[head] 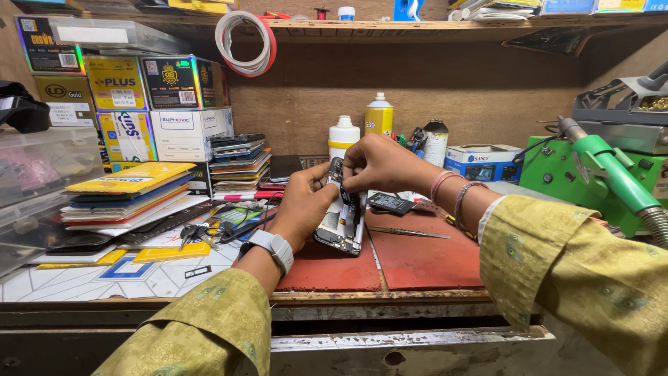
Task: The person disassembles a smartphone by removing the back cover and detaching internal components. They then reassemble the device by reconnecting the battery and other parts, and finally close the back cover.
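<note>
Low in the frame, two sleeves of patterned olive-yellow cloth reach up from the bottom corners over the worn front edge of the counter (390, 298). The left hand (303, 205), with a pale watch (273, 247) on its wrist, curls around the left side of an opened phone (341, 223), fingers closed on its edge and thumb up near the top. The right hand (379, 163), bangles on its wrist, comes in from the right and bends down over the phone's upper end, fingertips pressed together on a small part there; what they pinch is too small to tell.

The phone is held at the centre of the frame, just above a red mat (410, 261). Its long axis runs nearly upright, top leaning slightly left and away. Its back is off, showing a silvery frame and dark inner parts.

On the mat to the right lie metal tweezers (410, 233) and a dark flat part (391, 203). Farther back stand a white bottle (344, 136) and a yellow spray can (379, 113); stacked boxes fill the upper left, a green tool (605, 163) the right.
</note>
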